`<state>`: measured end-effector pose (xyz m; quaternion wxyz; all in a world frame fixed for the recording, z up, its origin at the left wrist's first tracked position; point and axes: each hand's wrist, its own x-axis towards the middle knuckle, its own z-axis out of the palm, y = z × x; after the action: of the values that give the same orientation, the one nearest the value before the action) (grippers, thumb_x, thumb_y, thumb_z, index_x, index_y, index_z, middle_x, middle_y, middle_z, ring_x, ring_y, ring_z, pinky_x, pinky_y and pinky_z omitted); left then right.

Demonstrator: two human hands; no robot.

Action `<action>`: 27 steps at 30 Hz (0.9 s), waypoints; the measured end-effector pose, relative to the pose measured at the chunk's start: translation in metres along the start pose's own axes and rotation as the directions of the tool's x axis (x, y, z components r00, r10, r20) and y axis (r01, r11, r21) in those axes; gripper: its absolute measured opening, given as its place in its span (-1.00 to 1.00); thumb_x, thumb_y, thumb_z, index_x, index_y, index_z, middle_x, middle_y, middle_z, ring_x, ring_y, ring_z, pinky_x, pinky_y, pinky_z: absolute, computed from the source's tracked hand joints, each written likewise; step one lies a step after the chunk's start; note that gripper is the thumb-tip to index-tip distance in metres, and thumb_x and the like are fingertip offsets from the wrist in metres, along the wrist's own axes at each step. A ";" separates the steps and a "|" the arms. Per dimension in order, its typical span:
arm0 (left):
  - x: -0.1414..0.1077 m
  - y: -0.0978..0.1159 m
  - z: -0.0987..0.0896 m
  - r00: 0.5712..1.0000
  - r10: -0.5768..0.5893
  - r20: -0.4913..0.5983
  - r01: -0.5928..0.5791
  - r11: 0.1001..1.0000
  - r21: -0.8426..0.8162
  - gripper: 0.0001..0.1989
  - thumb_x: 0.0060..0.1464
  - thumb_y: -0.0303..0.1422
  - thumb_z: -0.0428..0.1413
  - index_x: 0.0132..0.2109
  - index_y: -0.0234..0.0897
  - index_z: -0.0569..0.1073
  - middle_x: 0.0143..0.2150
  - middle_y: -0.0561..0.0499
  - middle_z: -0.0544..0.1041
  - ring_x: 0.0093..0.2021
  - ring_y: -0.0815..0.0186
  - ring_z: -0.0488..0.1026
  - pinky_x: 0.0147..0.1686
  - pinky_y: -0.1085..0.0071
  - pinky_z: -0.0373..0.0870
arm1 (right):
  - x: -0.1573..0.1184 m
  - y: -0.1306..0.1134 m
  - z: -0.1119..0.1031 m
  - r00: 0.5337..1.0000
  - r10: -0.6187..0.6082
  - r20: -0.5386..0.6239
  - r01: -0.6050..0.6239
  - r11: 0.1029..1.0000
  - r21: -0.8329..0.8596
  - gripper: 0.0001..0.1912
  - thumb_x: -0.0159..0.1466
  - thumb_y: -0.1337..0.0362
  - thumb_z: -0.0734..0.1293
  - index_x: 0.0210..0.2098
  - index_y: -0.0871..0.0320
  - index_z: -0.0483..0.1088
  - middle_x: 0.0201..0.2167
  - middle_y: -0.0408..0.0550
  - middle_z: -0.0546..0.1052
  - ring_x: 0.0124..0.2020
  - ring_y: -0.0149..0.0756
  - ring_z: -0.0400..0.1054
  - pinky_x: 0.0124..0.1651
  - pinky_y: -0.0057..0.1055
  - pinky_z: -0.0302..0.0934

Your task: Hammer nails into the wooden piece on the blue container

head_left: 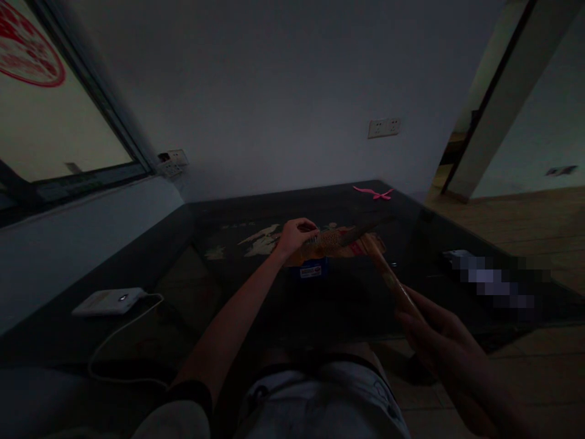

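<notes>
My right hand (pixel 427 323) is closed round a long wooden handle (pixel 388 274) at the lower right. The handle slants up and left to a reddish-brown part near the table's middle. My left hand (pixel 298 235) has bent fingers resting at a brownish, speckled item (pixel 328 241); what its fingertips hold, if anything, is too dark to make out. Below that item is a blue box (pixel 313 269) with a white label. A dark, long shape (pixel 365 228) points up and right from the speckled item.
A white power bank (pixel 109 302) with a cable lies at the left on the dark table (pixel 219 210). A pink ribbon (pixel 375 194) is at the back right. A blurred-out object (pixel 489 277) lies at the right edge. Wall sockets (pixel 384 128) are behind.
</notes>
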<state>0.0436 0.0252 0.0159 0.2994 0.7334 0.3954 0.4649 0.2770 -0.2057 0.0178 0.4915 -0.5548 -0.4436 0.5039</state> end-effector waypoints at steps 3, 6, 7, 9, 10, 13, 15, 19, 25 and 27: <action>0.000 -0.003 0.001 1.000 -0.006 0.024 0.006 1.000 -0.013 -0.86 -0.17 -0.37 0.23 -0.40 -0.35 0.47 -0.40 -0.03 0.54 -0.39 0.33 0.49 -0.30 0.40 0.42 | 0.000 0.000 0.003 0.999 -0.019 -0.027 0.020 0.999 0.029 -0.44 0.11 0.11 0.37 0.11 0.04 0.34 -0.16 -0.05 0.55 -0.15 -0.13 0.44 -0.20 -0.38 0.39; 0.001 -0.004 0.002 1.000 -0.006 0.026 0.006 1.000 0.000 -0.86 -0.16 -0.38 0.23 -0.40 -0.35 0.48 -0.40 -0.04 0.55 -0.39 0.32 0.49 -0.29 0.39 0.43 | 0.002 0.001 0.001 1.000 -0.005 0.009 0.005 1.000 0.022 -0.41 0.09 0.12 0.40 0.12 0.02 0.33 -0.33 -0.10 0.56 -0.27 -0.19 0.45 -0.32 -0.43 0.39; 0.001 -0.004 0.002 1.000 -0.002 0.020 0.002 1.000 0.003 -0.87 -0.16 -0.37 0.22 -0.41 -0.35 0.48 -0.40 -0.04 0.55 -0.39 0.32 0.49 -0.29 0.38 0.43 | 0.003 0.002 0.000 1.000 0.004 0.030 -0.004 1.000 0.018 -0.39 0.08 0.12 0.41 0.13 0.02 0.32 -0.38 -0.11 0.55 -0.32 -0.21 0.44 -0.37 -0.45 0.38; 0.000 -0.004 0.003 1.000 0.004 0.013 -0.004 1.000 0.001 -0.87 -0.15 -0.37 0.22 -0.41 -0.35 0.48 -0.39 -0.04 0.55 -0.38 0.32 0.49 -0.28 0.38 0.43 | 0.005 0.004 -0.002 0.998 0.016 0.058 -0.017 1.000 0.022 -0.36 0.09 0.12 0.40 0.16 0.03 0.28 -0.40 -0.12 0.53 -0.41 -0.27 0.41 -0.47 -0.49 0.33; 0.000 -0.004 0.003 1.000 0.006 0.013 -0.006 1.000 -0.001 -0.87 -0.15 -0.37 0.22 -0.41 -0.35 0.48 -0.40 -0.04 0.55 -0.38 0.32 0.49 -0.27 0.38 0.43 | 0.005 0.005 -0.003 0.997 0.022 0.068 -0.024 0.999 0.022 -0.36 0.11 0.12 0.39 0.17 0.04 0.26 -0.40 -0.13 0.52 -0.47 -0.32 0.38 -0.53 -0.52 0.28; -0.001 -0.002 0.002 1.000 0.013 0.017 -0.013 1.000 0.016 -0.87 -0.15 -0.37 0.21 -0.41 -0.34 0.48 -0.41 -0.04 0.54 -0.37 0.31 0.49 -0.27 0.38 0.43 | 0.007 0.005 -0.003 0.995 0.022 0.097 -0.020 1.000 -0.015 -0.37 0.13 0.11 0.37 0.18 0.04 0.24 -0.49 -0.18 0.47 -0.61 -0.43 0.26 -0.64 -0.57 0.14; -0.002 -0.002 0.000 1.000 0.016 0.018 -0.017 0.999 0.050 -0.87 -0.15 -0.36 0.21 -0.42 -0.34 0.49 -0.42 -0.03 0.54 -0.36 0.30 0.49 -0.27 0.38 0.42 | 0.009 0.003 -0.002 0.994 -0.024 0.106 0.031 0.998 -0.061 -0.39 0.15 0.12 0.36 0.17 0.06 0.25 -0.53 -0.20 0.43 -0.61 -0.45 0.23 -0.64 -0.58 0.11; -0.002 -0.001 -0.001 1.000 -0.001 0.015 -0.001 0.995 0.095 -0.88 -0.17 -0.37 0.22 -0.41 -0.33 0.50 -0.41 -0.03 0.55 -0.37 0.29 0.49 -0.29 0.39 0.41 | 0.021 -0.010 0.001 0.980 -0.096 0.172 0.123 0.980 -0.154 -0.43 0.20 0.13 0.31 0.18 0.11 0.22 -0.62 -0.27 0.28 -0.67 -0.50 0.13 -0.68 -0.61 0.02; -0.001 -0.003 0.002 0.998 -0.069 -0.004 0.069 0.992 0.103 -0.89 -0.17 -0.38 0.22 -0.43 -0.33 0.50 -0.42 -0.03 0.57 -0.38 0.30 0.49 -0.31 0.41 0.40 | 0.045 -0.054 0.009 0.919 -0.204 0.337 0.301 0.915 -0.268 -0.40 0.21 0.20 0.26 0.23 0.15 0.14 -0.66 -0.33 0.17 -0.73 -0.54 0.07 -0.73 -0.62 -0.02; -0.001 -0.002 0.002 0.997 -0.078 0.000 0.077 0.990 0.117 -0.89 -0.17 -0.38 0.23 -0.43 -0.34 0.51 -0.40 -0.04 0.58 -0.36 0.29 0.50 -0.30 0.42 0.39 | 0.051 -0.068 0.013 0.891 -0.228 0.394 0.368 0.869 -0.330 -0.39 0.21 0.24 0.25 0.23 0.18 0.11 -0.66 -0.32 0.19 -0.75 -0.54 0.07 -0.74 -0.62 0.00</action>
<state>0.0446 0.0248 0.0128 0.2748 0.7348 0.4494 0.4273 0.2698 -0.1452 0.0793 0.3572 -0.4698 -0.6959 0.4091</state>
